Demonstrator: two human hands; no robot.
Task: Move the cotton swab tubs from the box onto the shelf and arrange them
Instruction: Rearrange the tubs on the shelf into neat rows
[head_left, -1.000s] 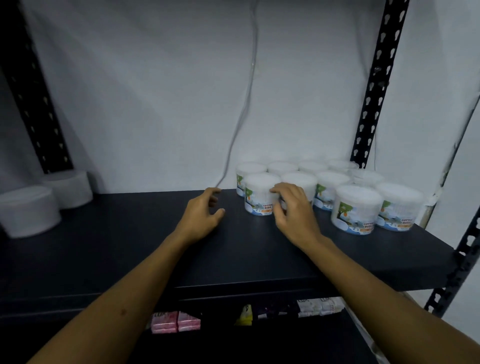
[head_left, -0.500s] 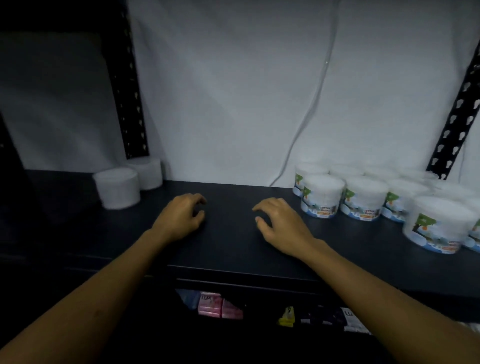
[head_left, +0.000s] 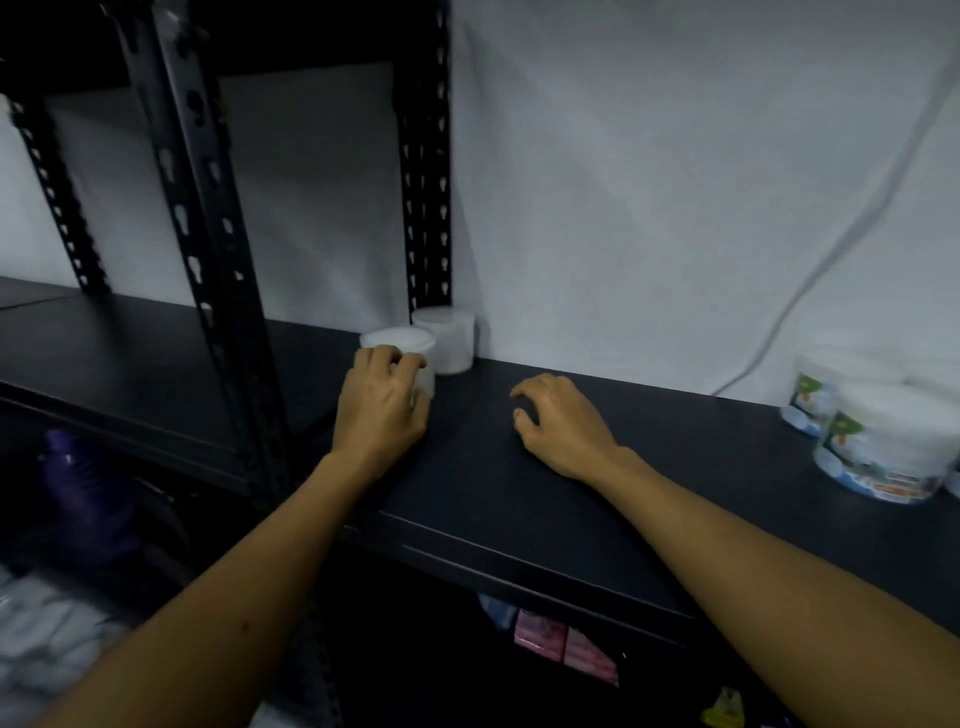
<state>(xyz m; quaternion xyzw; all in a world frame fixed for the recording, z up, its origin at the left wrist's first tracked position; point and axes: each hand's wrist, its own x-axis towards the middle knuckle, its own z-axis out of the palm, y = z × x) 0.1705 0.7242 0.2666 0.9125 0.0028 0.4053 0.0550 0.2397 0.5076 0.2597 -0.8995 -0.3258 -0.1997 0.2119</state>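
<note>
Now the labelled cotton swab tubs sat at the far right edge of the frame, only two of them clearly in view on the black shelf, where half a second earlier a whole cluster of them had filled the right side; the view had swung left. Two plain white tubs, without visible labels, stood at the back of the shelf near the centre of the frame, one just behind the other, close to a black slotted upright. The left hand had moved onto the nearer white tub, its fingers curled over the top rim and closed around the tub's side, whereas before it had rested with curled fingers on bare shelf, apart from those tubs. The right hand lay on the shelf surface at mid-frame with fingers loosely bent and spread, holding nothing, well apart from the labelled tubs it had been near earlier. A white cable ran down the white wall in the upper right. Below the shelf edge, pink packets showed on the lower level, and a purple bottle, blurred, stood in the lower left, newly in view.
</note>
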